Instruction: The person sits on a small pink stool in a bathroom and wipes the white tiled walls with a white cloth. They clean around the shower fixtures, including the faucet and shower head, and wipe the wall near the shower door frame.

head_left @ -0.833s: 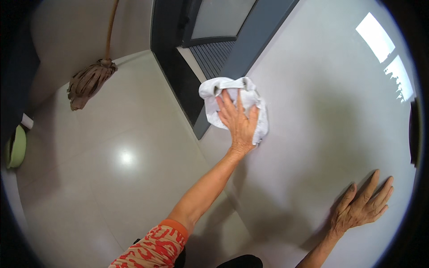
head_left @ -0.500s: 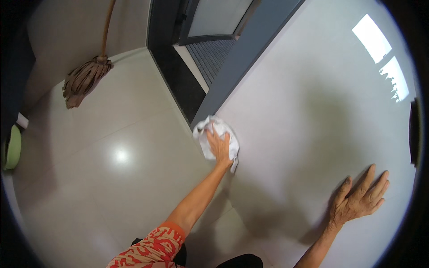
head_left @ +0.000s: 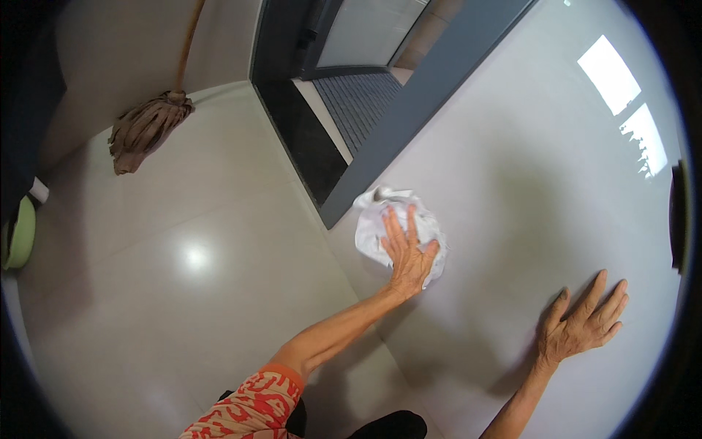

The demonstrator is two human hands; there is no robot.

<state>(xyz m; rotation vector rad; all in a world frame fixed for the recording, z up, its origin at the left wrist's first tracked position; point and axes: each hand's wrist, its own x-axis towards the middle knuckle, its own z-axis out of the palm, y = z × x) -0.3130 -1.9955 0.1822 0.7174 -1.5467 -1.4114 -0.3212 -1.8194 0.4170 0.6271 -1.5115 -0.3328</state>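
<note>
My left hand (head_left: 409, 256) presses a crumpled white cloth (head_left: 371, 235) with spread fingers against the glossy pale wall (head_left: 468, 219). The cloth lies just right of the grey door frame's (head_left: 406, 121) lower end. Part of it bunches beyond the fingertips, while the palm hides its middle. Farther right, my right hand (head_left: 581, 329) rests flat on the same wall, fingers apart and nothing in it.
A brown mop (head_left: 150, 128) leans in the far left corner. At the left edge sits a green basin (head_left: 22, 234). Beyond the dark doorway threshold (head_left: 300, 139) lies a grey ribbed mat (head_left: 358, 99). Shiny floor tiles (head_left: 146, 293) spread to my left.
My left hand has slid the cloth rightward along the wall, away from the lower end of the door frame. The right hand stays in place on the wall.
</note>
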